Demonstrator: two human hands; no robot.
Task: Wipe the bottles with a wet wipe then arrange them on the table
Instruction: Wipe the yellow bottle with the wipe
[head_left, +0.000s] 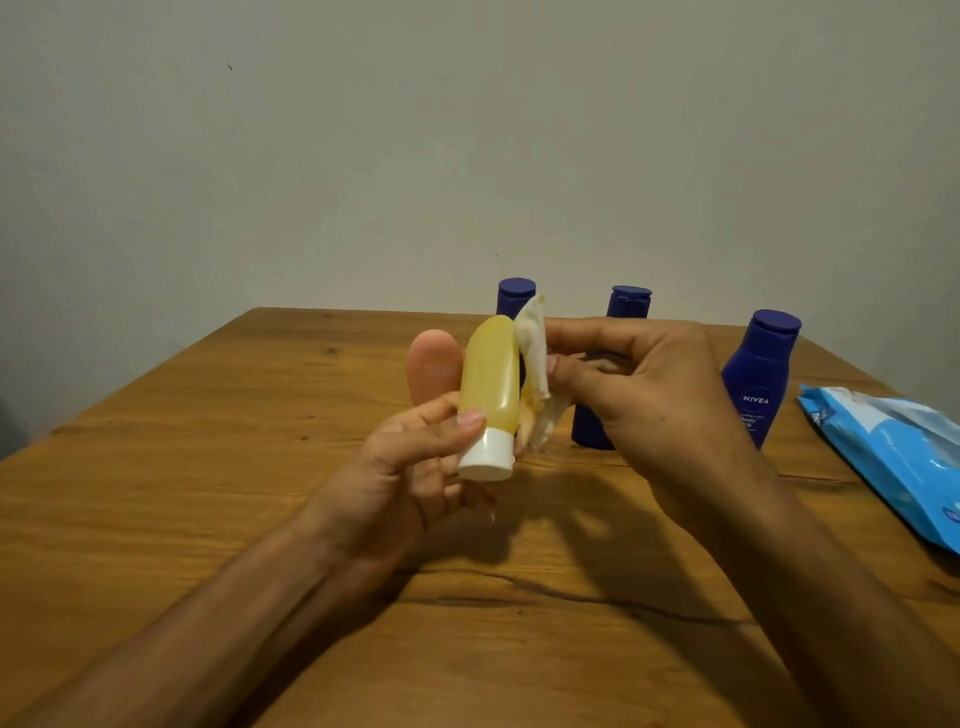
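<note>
My left hand (410, 467) grips a yellow tube bottle (489, 384) near its white cap, cap pointing down, held above the table. My right hand (639, 384) pinches a crumpled white wet wipe (535, 364) right beside the tube's right side. A pink tube (434, 369) stands behind the yellow one. Three dark blue bottles stand at the back: one (515, 296) behind the wipe, one (629, 301) partly hidden by my right hand, and a labelled one (761, 374) to the right.
A blue pack of wet wipes (893, 457) lies at the table's right edge. The wooden table (208, 467) runs to a plain wall at the back.
</note>
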